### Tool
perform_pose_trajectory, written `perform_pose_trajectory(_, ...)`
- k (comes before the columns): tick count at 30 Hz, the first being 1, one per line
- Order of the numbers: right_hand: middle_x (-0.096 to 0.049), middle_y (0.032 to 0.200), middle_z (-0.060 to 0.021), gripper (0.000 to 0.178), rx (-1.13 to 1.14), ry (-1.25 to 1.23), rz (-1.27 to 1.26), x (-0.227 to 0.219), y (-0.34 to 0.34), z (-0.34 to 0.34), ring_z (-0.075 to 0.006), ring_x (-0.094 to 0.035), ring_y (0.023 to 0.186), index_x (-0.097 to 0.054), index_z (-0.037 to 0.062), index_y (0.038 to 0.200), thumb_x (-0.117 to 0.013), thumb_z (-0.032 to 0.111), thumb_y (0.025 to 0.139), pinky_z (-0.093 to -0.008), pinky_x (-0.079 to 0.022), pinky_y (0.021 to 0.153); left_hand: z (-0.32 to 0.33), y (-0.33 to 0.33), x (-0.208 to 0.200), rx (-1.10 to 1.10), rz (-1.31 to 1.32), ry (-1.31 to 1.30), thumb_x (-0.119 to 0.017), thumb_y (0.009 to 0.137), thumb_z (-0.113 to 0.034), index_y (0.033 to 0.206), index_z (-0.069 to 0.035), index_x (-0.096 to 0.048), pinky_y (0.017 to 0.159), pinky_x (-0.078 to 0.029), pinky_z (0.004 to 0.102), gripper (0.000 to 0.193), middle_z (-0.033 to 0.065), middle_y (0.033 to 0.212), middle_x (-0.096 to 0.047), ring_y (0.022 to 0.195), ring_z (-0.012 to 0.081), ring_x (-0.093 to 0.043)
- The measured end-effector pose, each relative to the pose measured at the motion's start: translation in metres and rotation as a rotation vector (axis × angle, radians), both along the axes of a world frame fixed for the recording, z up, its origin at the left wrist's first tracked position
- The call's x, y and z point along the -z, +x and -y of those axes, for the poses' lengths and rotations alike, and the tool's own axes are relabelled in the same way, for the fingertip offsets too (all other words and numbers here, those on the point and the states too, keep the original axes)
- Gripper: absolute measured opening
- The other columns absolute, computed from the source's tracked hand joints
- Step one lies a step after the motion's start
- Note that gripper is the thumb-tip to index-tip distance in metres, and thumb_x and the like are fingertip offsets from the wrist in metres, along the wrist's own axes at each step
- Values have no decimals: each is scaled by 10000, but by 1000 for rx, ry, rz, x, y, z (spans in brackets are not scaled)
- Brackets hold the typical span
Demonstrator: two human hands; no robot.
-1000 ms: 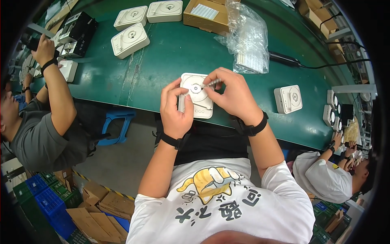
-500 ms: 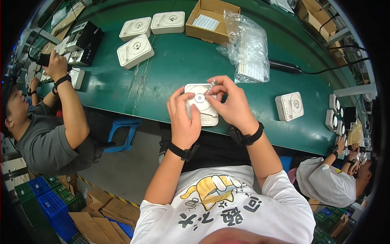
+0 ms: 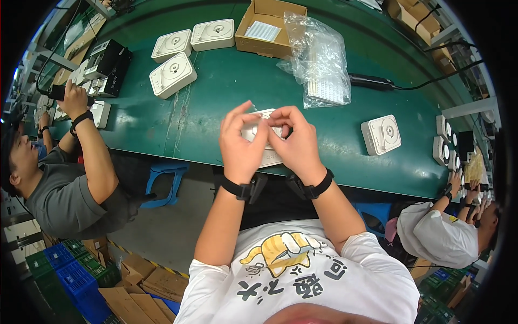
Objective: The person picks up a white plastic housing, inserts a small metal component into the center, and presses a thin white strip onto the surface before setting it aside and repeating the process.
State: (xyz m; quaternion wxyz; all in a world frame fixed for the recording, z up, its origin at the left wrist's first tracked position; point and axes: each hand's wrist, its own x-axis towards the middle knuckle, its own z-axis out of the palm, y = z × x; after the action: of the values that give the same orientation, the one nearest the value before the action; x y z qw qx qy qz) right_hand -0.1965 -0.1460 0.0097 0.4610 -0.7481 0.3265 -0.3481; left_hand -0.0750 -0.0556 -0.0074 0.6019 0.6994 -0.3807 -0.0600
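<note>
In front of me on the green table lies a white square device (image 3: 271, 158) with a round disc on top, like a small record player. Much of it is hidden beneath my hands. The fingers of my left hand (image 3: 240, 147) are pinched above the disc. Against them, the thumb and fingers of my right hand (image 3: 298, 144) also close in a pinch. Both fingertips meet over the device, and whatever sits between them is too small or hidden to make out.
Several similar white devices (image 3: 174, 75) stand at the back left, another (image 3: 381, 135) to the right. Behind are a cardboard box (image 3: 264, 46), a clear plastic bag (image 3: 328, 65) with white sheets and a black-handled tool (image 3: 371, 81). Co-workers sit on both sides.
My left hand has lifted its fingers off the disc and brought them to meet my right fingertips. A small shiny clear piece seen at my right fingers earlier is now hidden. The view has shifted slightly.
</note>
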Motion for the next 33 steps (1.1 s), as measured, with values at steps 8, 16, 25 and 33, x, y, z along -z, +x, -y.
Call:
perform_pose_trajectory(8, -841, 1004, -35, 286, -155, -495, -168, -7, -12, 7, -234, -707, 839, -758, 71, 1222, -828, 29, 947, -405, -545, 853, -16, 58, -17, 269, -76, 220, -914, 965, -128, 1046, -33, -852, 1021, -617, 424, 140, 187, 1402, -812, 1224, 332, -796)
perform_pose_trajectory(16, -777, 1083, -52, 475, -288, -709, -306, -17, -19, 7, -307, -700, 936, -759, 105, 1329, -781, -24, 872, -454, -539, 916, -42, 61, -18, 286, 182, 286, -917, 970, -136, 1039, -28, -843, 1119, -575, 413, 149, 169, 1376, -826, 1278, 318, -773)
perform_pose_trajectory(25, -771, 1140, -49, 476, -331, -738, -306, -15, -15, 6, -304, -716, 994, -772, 101, 1348, -763, -29, 890, -450, -541, 948, -46, 51, -13, 331, 137, 206, -920, 922, -155, 1031, -73, -829, 1184, -529, 531, 163, 186, 1497, -776, 1391, 426, -694)
perform_pose_trajectory(33, -770, 1119, -47, 326, -412, -726, -226, -15, -10, 27, -309, -709, 1007, -827, 98, 1211, -777, 11, 901, -443, -555, 908, -61, 25, 10, 352, 335, 106, -1038, 814, -232, 1332, -87, -757, 1261, -488, 567, 607, 188, 1585, -741, 1582, 473, -600)
